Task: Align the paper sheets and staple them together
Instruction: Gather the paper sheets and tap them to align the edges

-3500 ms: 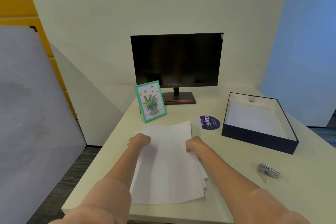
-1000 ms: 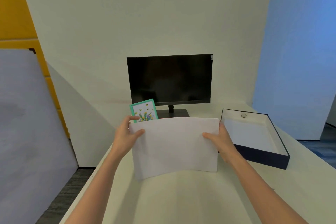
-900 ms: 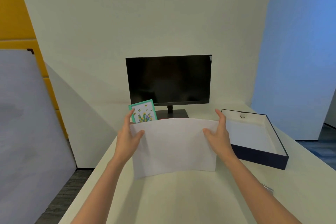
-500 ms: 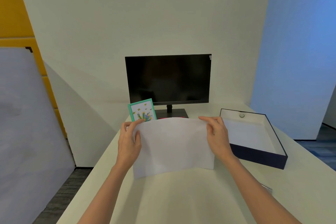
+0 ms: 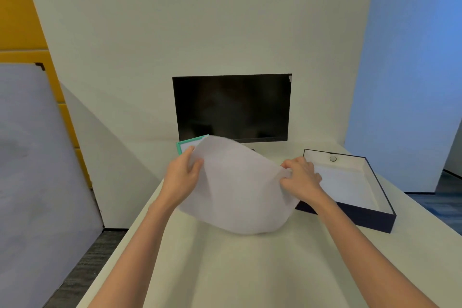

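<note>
My forearms came up from the bottom edge, elbows cut off, over the pale table (image 5: 225,272). My left hand (image 5: 181,177) gripped the left edge of the sheets (image 5: 240,187), thumb on the near face, the other fingers behind the paper and out of sight. My right hand (image 5: 301,179) pinched the right corner, fingers curled over the edge. Between both hands the sheets hung clear of the table at the top, tilted with the left corner high and bowed toward me. The rounded lower edge sagged close to the tabletop, and I could not tell whether it touched. The paper was blurred, so I could neither count the sheets nor see whether their edges lined up. Just beyond my right hand sat the dark open box (image 5: 350,217), its near left corner hidden by hand and paper, with a small round thing (image 5: 333,158) by its far wall. Of the frame (image 5: 181,145) only a teal top corner showed above the sheets. The dark monitor (image 5: 232,107) stood behind, its stand almost wholly covered. At far left a grey board (image 5: 30,170) was cut off by the edge.
</note>
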`<control>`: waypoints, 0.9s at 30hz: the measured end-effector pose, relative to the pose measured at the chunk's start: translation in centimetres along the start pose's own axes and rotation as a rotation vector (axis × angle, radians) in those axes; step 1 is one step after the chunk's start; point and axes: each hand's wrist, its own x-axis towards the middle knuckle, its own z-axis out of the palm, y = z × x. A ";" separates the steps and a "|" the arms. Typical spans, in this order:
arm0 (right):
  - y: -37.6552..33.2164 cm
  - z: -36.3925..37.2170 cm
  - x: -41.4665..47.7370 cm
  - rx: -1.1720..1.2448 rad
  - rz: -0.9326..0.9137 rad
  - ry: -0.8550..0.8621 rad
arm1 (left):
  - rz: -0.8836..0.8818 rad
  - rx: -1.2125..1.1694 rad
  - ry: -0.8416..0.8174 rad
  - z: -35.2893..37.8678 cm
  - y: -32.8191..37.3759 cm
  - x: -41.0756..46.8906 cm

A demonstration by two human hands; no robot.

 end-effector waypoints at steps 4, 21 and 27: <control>-4.0 -1.5 -1.0 0.461 -0.140 -0.142 | 0.300 0.318 -0.096 -0.4 6.2 1.3; -2.4 1.1 -1.9 0.957 -0.011 -0.045 | 0.027 -0.470 0.099 0.3 1.6 -0.6; -3.9 0.4 -2.6 0.735 -0.316 0.307 | 0.073 -0.402 0.170 1.4 2.0 -0.8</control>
